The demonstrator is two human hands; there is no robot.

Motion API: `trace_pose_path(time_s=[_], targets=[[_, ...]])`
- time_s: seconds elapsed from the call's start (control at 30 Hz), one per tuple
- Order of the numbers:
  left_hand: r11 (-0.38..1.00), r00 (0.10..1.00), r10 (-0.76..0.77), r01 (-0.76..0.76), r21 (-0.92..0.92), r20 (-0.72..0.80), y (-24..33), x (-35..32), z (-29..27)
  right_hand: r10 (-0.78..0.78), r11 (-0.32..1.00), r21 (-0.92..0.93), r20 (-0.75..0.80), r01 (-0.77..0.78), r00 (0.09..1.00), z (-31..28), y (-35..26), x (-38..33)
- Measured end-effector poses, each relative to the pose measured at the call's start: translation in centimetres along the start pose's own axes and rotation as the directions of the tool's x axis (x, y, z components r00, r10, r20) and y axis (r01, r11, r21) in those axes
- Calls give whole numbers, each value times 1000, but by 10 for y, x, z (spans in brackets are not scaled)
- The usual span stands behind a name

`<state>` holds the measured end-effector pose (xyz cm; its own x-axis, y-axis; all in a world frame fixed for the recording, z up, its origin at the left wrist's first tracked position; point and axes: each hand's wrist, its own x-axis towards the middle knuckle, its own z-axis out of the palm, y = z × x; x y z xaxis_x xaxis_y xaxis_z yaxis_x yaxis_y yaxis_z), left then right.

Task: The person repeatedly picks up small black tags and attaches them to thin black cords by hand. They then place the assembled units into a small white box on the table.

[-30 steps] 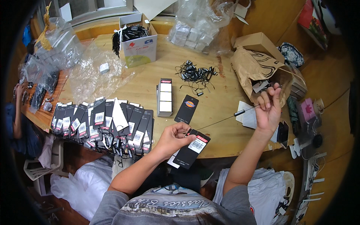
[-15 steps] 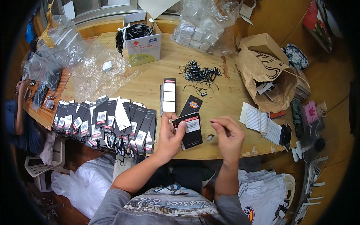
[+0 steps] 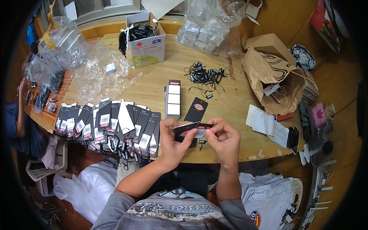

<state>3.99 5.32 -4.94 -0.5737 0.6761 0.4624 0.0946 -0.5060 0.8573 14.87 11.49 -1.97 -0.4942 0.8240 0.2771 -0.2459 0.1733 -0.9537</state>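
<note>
Black hang tags (image 3: 183, 131) with a white barcode label are pinched between the thumb and fingers of my left hand (image 3: 171, 146). My right hand (image 3: 224, 142) is closed at their right end, thumb and fingertips on the edge of a tag. Below those fingertips dangles a dark tag string (image 3: 202, 143) with a small lock piece; its upper end is hidden. Just beyond my hands, another black hang tag (image 3: 197, 109) with a round logo lies on the table. Behind it to the left is a neat stack of labelled tags (image 3: 173, 97).
Rows of strung hang tags (image 3: 104, 120) cover the left front table (image 3: 161, 69). A pile of black tag strings (image 3: 205, 76) lies beyond my hands. Farther back stand a carton of strings (image 3: 147, 50) and a plastic bag (image 3: 207, 30). At right are a paper bag (image 3: 268, 73) and white cards (image 3: 264, 120).
My right hand has moved left with the string and now meets the tags. The held tags have tipped and spread, with an edge turned up between both hands.
</note>
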Motion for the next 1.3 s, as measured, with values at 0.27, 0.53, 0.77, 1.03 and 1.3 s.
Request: trace_pose_path(time_s=[0.27,0.53,0.77,1.03,1.3], targets=[[945,944,296,-311,101,146,-7,-3,-4,34,998,53,-17,-33,999,2,-2,-3],[946,912,187,-267,182,364,4,3,-7,-58,997,-48,-83,54,995,1,8,-2],[986,965,-154,135,100,213,21,1,-10,-414,714,-616,10,332,910,-2,-13,-7],[961,963,-22,-55,272,269,26,-2,-11,-519,565,-712,85,416,851,5,-17,-10],[813,886,263,-417,406,383,23,-3,-12,-412,681,-657,20,323,911,12,-22,-16]])
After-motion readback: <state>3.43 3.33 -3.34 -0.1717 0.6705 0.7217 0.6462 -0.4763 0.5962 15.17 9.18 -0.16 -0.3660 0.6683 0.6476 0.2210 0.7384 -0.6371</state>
